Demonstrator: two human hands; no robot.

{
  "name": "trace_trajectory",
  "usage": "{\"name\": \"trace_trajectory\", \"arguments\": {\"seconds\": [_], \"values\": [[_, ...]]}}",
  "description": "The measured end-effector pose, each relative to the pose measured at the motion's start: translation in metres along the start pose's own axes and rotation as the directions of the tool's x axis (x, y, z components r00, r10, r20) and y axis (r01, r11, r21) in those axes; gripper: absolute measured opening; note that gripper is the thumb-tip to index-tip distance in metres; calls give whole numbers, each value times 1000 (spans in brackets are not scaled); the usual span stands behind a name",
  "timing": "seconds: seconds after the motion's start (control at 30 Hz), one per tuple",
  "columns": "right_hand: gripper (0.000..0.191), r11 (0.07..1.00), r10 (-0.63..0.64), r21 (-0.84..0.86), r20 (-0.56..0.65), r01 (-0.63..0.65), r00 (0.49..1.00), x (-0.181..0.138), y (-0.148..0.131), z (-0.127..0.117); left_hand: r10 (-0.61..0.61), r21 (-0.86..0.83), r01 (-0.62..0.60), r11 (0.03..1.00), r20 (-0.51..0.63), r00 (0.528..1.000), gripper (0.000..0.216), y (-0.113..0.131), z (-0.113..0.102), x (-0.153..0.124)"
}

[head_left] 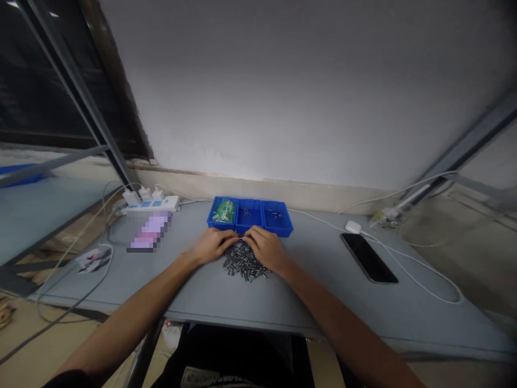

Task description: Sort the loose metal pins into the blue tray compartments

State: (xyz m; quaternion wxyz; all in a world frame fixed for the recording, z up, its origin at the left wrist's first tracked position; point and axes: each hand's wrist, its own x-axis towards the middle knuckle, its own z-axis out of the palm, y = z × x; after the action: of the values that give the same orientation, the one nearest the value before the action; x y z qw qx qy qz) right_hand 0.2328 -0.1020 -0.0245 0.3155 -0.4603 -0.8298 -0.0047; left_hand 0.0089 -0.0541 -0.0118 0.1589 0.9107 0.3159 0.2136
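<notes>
A heap of small dark metal pins or screws [243,262] lies on the grey table [202,291] in front of me. My left hand [212,245] rests at the heap's upper left edge, fingers curled toward the middle. My right hand [264,248] sits at the heap's upper right, fingers bent and pinched. The fingertips of both hands meet over the top of the heap, and what they pinch is too small to make out. Just behind the hands stand three joined blue bins [249,216]; the left one holds green pieces, the other two hold a few small metal parts.
A black phone [368,257] lies to the right, near a white charger [353,227] and its cable. At the left are a white power strip [151,205] with plugs, a blurred pink item [148,231] and a small packet [93,260]. A white wall rises behind.
</notes>
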Motion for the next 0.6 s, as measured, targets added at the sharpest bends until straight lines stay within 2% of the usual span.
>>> {"name": "trace_trajectory", "arguments": {"seconds": [0.17,0.27,0.43,0.53,0.6], "values": [[12,999,-40,12,7,40,999,0,-1,-3,-7,5,7,1000,5,1000,36,2,0,0],[18,999,-40,-12,-4,40,999,0,1,-1,7,0,-7,1000,16,1000,36,2,0,0],[15,999,-48,-8,2,48,999,0,1,1,17,1,-17,1000,20,1000,33,3,-1,-1],[22,999,-43,-34,6,43,999,0,-1,0,26,6,-26,1000,20,999,33,2,-1,-1],[17,999,-40,-11,12,40,999,0,-2,-1,30,5,-30,1000,21,999,33,2,-1,-1]]}}
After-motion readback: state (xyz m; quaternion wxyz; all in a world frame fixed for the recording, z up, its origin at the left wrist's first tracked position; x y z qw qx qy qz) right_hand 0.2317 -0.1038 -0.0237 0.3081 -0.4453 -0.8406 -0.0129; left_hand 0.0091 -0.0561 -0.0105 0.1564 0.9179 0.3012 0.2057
